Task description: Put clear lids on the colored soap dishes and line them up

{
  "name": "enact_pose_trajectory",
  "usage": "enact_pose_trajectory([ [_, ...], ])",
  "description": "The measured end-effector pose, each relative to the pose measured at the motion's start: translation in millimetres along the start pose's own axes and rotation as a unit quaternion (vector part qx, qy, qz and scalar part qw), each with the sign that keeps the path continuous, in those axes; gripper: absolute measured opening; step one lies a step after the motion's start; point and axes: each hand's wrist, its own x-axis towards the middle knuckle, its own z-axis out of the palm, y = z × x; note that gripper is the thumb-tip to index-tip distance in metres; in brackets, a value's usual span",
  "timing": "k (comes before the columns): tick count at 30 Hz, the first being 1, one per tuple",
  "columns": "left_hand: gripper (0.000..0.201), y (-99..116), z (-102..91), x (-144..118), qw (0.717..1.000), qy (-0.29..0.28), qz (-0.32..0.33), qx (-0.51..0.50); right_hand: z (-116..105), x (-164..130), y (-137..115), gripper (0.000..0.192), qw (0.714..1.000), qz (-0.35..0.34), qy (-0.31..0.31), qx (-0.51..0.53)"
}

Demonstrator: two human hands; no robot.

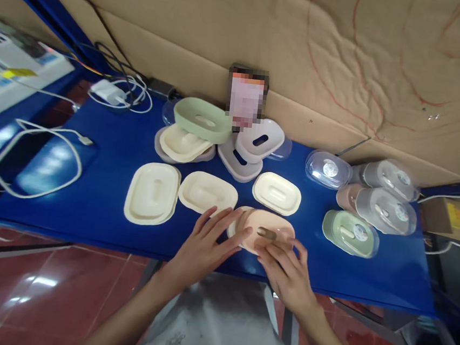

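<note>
A pink oval soap-dish part [267,231] lies near the front edge of the blue table [110,150], on top of a cream piece. My left hand [207,243] rests with spread fingers on its left rim. My right hand [288,270] touches its front right edge with the fingertips. Three cream oval trays lie just behind: one at the left [152,193], one in the middle [207,192], one to the right [277,193].
Stacked green [203,119], cream and white dishes sit at the back centre. Assembled dishes with clear lids [385,209] stand at the right, one green [350,233]. A white charger and cables [111,93] lie at back left. A cardboard wall rises behind the table.
</note>
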Motion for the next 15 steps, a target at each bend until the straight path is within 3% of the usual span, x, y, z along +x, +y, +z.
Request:
enact_pose_trajectory([
  [3,0.045,-7,-2.7,5,0.999,-0.027,0.038,-0.015,5,1,7,0.039,0.999,-0.019,-0.049,0.007],
  [6,0.039,-12,-1.5,4,0.998,-0.011,0.035,-0.042,12,4,11,0.046,0.995,-0.058,-0.083,0.01],
  [11,0.024,-15,4.7,0,0.999,-0.019,0.012,-0.043,18,11,7,0.041,0.993,-0.079,-0.08,0.034],
  [13,0.02,-15,5.9,2,0.999,-0.024,0.011,-0.027,7,18,20,0.041,0.992,-0.076,-0.086,0.045],
  [15,0.019,-14,6.1,4,1.0,-0.023,0.008,-0.018,-9,30,51,0.045,0.996,-0.044,-0.073,0.018],
])
